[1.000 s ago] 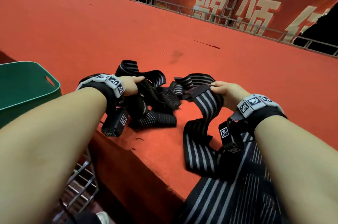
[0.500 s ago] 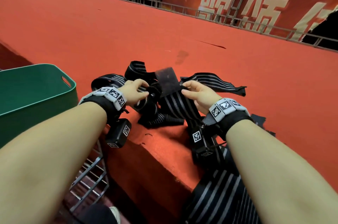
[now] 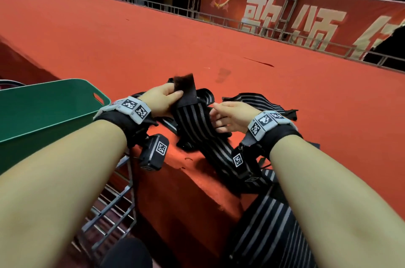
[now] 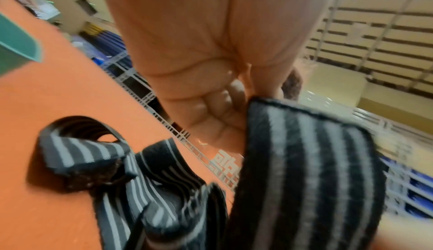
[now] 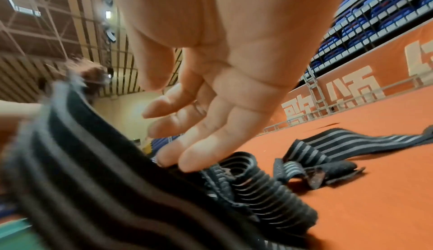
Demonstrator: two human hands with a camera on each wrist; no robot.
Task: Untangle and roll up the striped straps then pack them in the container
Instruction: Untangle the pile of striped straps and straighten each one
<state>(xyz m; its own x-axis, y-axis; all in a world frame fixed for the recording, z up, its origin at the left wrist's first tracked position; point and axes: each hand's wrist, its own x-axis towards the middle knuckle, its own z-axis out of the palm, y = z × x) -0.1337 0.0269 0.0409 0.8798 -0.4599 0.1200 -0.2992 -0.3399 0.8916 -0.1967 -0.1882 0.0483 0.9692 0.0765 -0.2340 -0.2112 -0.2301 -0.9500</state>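
From the head view, the left hand (image 3: 161,99) is pinching the plain black end of a striped strap (image 3: 192,121), its grip closed on the fabric with thumb on top, holding that end up above the red carpeted platform (image 3: 131,48). The strap is running down from the pinch toward the near edge of the platform and hanging over it. The right hand (image 3: 230,117) is sitting just beside the strap, fingers relaxed and spread, grip released, holding nothing. More striped straps (image 3: 258,101) are lying in a tangle on the platform behind both hands. A green container (image 3: 54,103) is standing to the left, beside the platform.

From the left wrist view, the left hand (image 4: 211,87) is curling its fingers (image 4: 218,105) round the strap's (image 4: 304,170) bound edge. A folded pile of straps (image 4: 131,170) is lying on the orange-red surface below, and a corner of the container (image 4: 16,44) is showing at the left edge.

From the right wrist view, the right hand (image 5: 222,68) is hanging open, its fingertips (image 5: 187,157) touching or just above a rolled-up strap (image 5: 257,189). The held strap (image 5: 82,152) is blurring across the foreground. Another strap (image 5: 339,142) is lying flat farther off.
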